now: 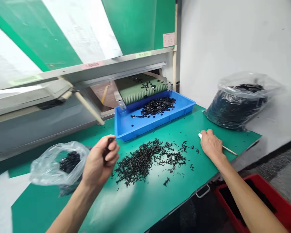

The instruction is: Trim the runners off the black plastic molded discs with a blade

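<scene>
Raised over the table's left part, my left hand [102, 160] is curled round small black pieces, partly hidden by the fingers. My right hand [211, 142] rests on the green table [179, 197] at the right, its fingers closed over a thin stick [230, 150] with a white end. Between the hands lies a spread heap of small black pieces [140, 163]. Left of my left hand stands an open clear bag [48, 168] with black pieces inside. Behind the heap, a blue tray [145, 126] holds shiny black pieces [157, 106].
A green conveyor belt [140, 89] slopes down to the blue tray, with a few black pieces on it. A large clear bag [235, 108] full of black pieces leans by the wall at the right. Below the table's right edge is a red bin [276, 194].
</scene>
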The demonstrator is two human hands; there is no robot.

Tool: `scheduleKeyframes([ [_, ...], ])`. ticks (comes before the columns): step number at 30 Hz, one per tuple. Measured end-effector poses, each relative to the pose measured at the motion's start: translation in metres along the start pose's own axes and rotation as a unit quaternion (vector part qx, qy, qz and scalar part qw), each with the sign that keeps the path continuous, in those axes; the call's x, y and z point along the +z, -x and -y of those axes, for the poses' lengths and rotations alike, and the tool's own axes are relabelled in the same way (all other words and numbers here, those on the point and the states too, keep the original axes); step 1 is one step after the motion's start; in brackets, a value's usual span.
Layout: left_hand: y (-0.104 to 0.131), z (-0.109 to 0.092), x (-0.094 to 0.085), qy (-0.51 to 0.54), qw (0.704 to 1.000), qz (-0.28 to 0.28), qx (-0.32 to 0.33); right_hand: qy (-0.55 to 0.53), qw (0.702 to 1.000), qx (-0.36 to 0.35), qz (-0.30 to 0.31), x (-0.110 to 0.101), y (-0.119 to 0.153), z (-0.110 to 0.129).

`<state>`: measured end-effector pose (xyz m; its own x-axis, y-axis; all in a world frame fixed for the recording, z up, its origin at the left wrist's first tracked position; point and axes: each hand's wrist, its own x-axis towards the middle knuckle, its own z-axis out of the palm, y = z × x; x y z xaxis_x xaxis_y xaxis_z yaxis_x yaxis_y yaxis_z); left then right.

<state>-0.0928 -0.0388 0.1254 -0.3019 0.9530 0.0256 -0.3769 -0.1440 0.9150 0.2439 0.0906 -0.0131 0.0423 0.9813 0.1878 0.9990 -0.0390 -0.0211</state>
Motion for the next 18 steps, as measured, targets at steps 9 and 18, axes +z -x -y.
scheduleKeyframes([
  [9, 0.022, -0.087, -0.084, -0.132, 0.977, -0.131, 0.1, -0.02, 0.984, -0.177, 0.011, -0.001, 0.027, 0.091],
  [18, -0.009, -0.106, -0.151, -0.299, 0.927, -0.173, 0.145, -0.046, 0.971, -0.235, -0.005, 0.004, 0.035, 0.092],
])
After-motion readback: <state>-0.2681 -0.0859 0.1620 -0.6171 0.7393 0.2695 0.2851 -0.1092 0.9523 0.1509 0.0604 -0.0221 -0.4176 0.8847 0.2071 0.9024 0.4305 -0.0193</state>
